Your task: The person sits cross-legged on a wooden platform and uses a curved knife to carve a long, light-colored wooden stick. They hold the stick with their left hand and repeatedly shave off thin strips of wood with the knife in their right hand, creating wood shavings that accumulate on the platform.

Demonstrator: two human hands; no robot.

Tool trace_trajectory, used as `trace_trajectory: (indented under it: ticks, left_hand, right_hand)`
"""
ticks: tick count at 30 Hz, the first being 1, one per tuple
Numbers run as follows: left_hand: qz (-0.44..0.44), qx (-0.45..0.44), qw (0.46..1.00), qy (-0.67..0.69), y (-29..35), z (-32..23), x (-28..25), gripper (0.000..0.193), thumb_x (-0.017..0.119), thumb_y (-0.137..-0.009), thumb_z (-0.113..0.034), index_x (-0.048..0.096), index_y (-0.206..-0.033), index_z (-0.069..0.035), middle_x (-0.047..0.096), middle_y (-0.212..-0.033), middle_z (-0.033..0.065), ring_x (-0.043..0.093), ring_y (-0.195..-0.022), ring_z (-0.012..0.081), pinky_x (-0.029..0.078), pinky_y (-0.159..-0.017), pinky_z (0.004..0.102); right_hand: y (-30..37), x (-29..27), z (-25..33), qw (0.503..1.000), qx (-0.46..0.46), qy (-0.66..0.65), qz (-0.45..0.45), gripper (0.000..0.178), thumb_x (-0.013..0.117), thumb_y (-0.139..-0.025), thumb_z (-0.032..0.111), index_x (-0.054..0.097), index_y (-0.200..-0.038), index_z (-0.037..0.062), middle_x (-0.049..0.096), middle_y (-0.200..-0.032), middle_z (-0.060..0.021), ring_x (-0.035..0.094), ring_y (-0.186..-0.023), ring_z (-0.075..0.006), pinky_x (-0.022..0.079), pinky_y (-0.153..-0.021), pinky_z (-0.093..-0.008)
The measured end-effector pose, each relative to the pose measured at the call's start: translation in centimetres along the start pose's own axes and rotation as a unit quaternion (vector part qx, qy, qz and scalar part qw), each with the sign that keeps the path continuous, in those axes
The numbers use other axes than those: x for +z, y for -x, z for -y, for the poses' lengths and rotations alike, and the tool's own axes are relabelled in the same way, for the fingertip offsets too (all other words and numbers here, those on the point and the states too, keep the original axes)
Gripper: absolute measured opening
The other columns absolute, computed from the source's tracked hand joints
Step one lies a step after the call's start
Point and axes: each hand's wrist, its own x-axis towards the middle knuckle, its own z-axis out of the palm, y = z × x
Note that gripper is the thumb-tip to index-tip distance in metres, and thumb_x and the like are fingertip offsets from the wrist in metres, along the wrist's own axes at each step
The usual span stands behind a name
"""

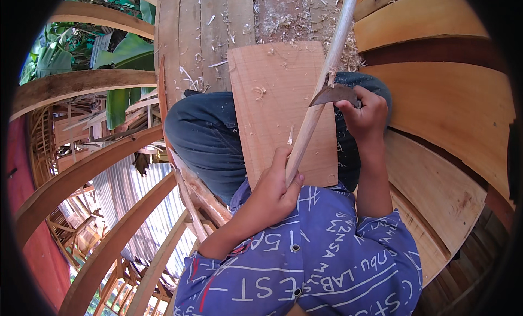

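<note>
My left hand [277, 184] is closed around the near end of a long pale wooden stick [306, 132], which slants up and away to the right past the top of the view. In my right hand [366, 112] is a knife with a short, curved dark blade [330, 95]; its handle is mostly hidden by my fingers. The blade lies across the stick, touching it about midway along the visible length. Just beyond the blade, curled shavings cling to the wood. Under the stick a flat wooden board [283, 76] rests across my lap, with a few loose shavings on it.
Shavings are scattered over the plank floor [204, 32] ahead. Wooden slats [131, 199] form an open railing on the left, with corrugated metal sheet [133, 207] and green leaves [128, 54] beyond. A plank wall [436, 92] stands close on the right. Another thin stick [188, 201] leans at my left.
</note>
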Motion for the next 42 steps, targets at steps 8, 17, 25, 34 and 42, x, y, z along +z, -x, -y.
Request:
trace_trajectory:
  ticks: [8,17,25,34,42]
  left_hand:
    - [0.016,0.008,1.0,0.004,0.2,-0.8,0.0,0.036,0.051,-0.09,-0.004,0.033,-0.121,0.0,0.054,-0.07,0.0174,0.057,-0.062,0.0267,0.042,-0.058,0.0374]
    - [0.031,-0.029,0.999,0.033,1.9,-0.7,-0.5,0.033,0.052,-0.092,-0.006,0.04,-0.121,-0.002,0.053,-0.081,0.0067,0.051,-0.072,0.0117,0.041,-0.067,0.0281]
    - [0.028,-0.019,0.999,0.032,1.5,-1.0,0.2,0.038,0.051,-0.092,-0.005,0.035,-0.125,-0.001,0.054,-0.08,0.0119,0.054,-0.069,0.0166,0.042,-0.063,0.0313]
    - [0.024,0.0,0.999,0.022,1.2,-1.1,0.4,0.041,0.05,-0.092,-0.004,0.032,-0.128,0.0,0.055,-0.077,0.0149,0.056,-0.066,0.0206,0.043,-0.061,0.0348]
    - [0.067,-0.026,0.993,0.09,3.2,0.1,0.3,0.036,0.053,-0.092,-0.008,0.039,-0.125,-0.001,0.051,-0.085,0.0043,0.049,-0.073,0.0101,0.041,-0.068,0.0264]
  right_hand:
    - [-1.1,-0.3,-1.4,0.998,-0.02,-0.023,-0.062,0.076,0.063,-0.063,0.077,0.045,-0.056,0.004,0.038,-0.048,-0.0127,0.041,-0.046,-0.0355,0.036,-0.044,-0.0394]
    - [-1.9,-3.3,-6.1,0.981,0.14,-0.108,-0.084,0.072,0.055,-0.081,0.069,0.05,-0.06,0.0007,0.041,-0.05,-0.0093,0.041,-0.047,-0.0217,0.035,-0.047,-0.0342]
    - [0.7,-0.6,1.4,0.993,-0.024,-0.112,-0.009,0.074,0.059,-0.069,0.076,0.047,-0.055,0.0052,0.043,-0.048,-0.0121,0.048,-0.046,-0.0338,0.038,-0.043,-0.0382]
    - [-0.6,0.3,-0.4,0.994,-0.061,-0.024,-0.083,0.077,0.056,-0.064,0.082,0.043,-0.054,0.0064,0.04,-0.046,-0.0106,0.046,-0.043,-0.0316,0.035,-0.04,-0.0369]
    - [-3.3,0.8,-5.4,0.978,0.129,-0.064,-0.154,0.072,0.054,-0.08,0.071,0.053,-0.062,0.0008,0.045,-0.05,-0.0133,0.046,-0.045,-0.0322,0.037,-0.046,-0.0365]
